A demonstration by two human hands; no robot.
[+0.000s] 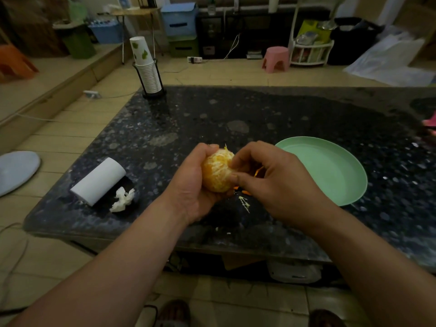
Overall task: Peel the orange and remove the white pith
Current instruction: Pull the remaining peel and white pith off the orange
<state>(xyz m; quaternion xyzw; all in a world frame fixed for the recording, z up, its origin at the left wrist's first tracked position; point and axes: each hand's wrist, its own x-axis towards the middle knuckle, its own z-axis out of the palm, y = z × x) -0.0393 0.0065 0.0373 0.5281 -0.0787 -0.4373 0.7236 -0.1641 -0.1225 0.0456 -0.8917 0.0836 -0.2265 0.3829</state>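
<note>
You held the orange (218, 172) up over the near middle of the table (259, 114), not resting on it. It was fully peeled, with pale segments showing and white pith strands across its surface.

Your left hand (192, 185) cupped it from the left and below, fingers curled round the far side and the thumb up at the top.

Your right hand (273, 180) came in from the right with its fingers curled. The thumb and forefinger tips pinched at the orange's right side. I couldn't tell if they had pith between them.

Loose pith bits (244, 202) lay on the table just below the fruit. Small flashes of orange peel (259, 171) showed under your right hand, mostly hidden by it.

The green plate (330, 173) sat on the table just right of your right hand, partly behind it.

A white paper roll (99, 181) lay on its side near the left front edge of the table. A crumpled tissue (122, 199) was touching or just beside its near end.

A cup stack (147, 69) in a black holder stood at the far left corner of the table.

A pink stool (276, 59) stood on the floor beyond the table.
</note>
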